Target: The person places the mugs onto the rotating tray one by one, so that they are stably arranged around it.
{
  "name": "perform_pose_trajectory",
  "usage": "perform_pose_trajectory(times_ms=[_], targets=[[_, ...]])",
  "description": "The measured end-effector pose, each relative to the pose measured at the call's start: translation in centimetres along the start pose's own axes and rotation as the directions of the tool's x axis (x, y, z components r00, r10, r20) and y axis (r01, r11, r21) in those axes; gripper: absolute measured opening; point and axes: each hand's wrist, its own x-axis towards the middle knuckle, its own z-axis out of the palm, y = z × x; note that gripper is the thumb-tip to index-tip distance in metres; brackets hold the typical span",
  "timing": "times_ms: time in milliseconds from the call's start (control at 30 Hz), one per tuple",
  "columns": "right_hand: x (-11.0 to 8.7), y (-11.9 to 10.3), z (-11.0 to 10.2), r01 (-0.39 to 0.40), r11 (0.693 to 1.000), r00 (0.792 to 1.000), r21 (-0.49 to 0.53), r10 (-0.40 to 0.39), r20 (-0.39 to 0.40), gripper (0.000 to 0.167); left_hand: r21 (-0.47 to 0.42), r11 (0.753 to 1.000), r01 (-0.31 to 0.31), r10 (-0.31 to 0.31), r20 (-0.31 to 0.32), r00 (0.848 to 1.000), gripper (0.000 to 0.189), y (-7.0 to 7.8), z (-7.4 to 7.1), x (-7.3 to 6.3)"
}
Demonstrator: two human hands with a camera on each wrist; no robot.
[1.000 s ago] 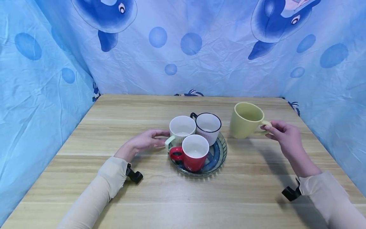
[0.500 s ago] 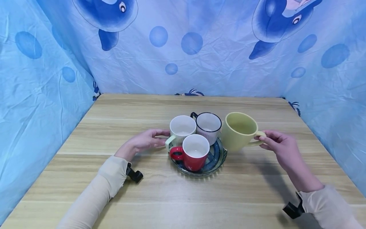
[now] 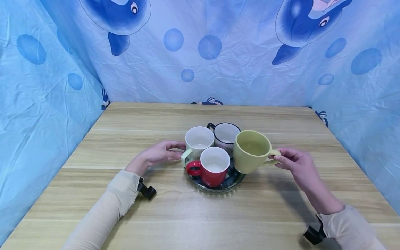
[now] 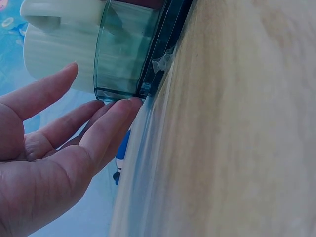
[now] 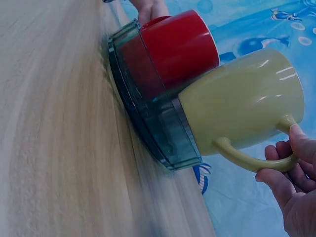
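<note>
My right hand pinches the handle of a yellow-green mug. In the right wrist view that mug sits at the rim of a glass dish, its base close over it. The round, blue-green dish carries a red mug at the front, a pale green-handled mug at the left and a black-rimmed mug at the back. My left hand lies at the dish's left side with relaxed fingers. Its fingertips are right at the glass wall in the left wrist view.
A light wooden table bears the dish near its middle. Blue curtains with dolphin prints hang behind it and at both sides. Small black cameras are strapped at both wrists.
My right hand has brought the yellow-green mug leftward and nearer, from beside the dish to over its right part. The black-rimmed mug has shifted slightly left. My left hand has stayed in place.
</note>
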Motion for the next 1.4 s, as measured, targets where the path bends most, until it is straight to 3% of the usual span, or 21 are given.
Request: perform_pose_trajectory(times_ms=[567,867,1100,1400], targets=[[-0.3,0.4,1.1,-0.019,1.000,1.000,0.001,0.019,0.010,0.033,-0.002,1.000,0.001,-0.001,0.009,1.000,0.060,0.0,0.0,-0.2],[0.2,0.8,0.9,-0.004,0.998,1.000,-0.056,0.004,0.008,0.034,-0.010,1.000,0.002,-0.002,0.003,1.000,0.059,-0.2,-0.1,-0.2],[1.7,1.3,0.0,0.038,0.986,0.998,-0.164,-0.030,0.049,0.033,-0.010,1.000,0.000,0.000,0.012,1.000,0.060,-0.2,-0.1,-0.1],[3.5,1.6,-0.9,0.102,0.984,0.986,-0.145,-0.081,0.148,0.030,-0.006,1.000,-0.002,0.002,0.016,1.000,0.060,-0.2,0.0,0.0]])
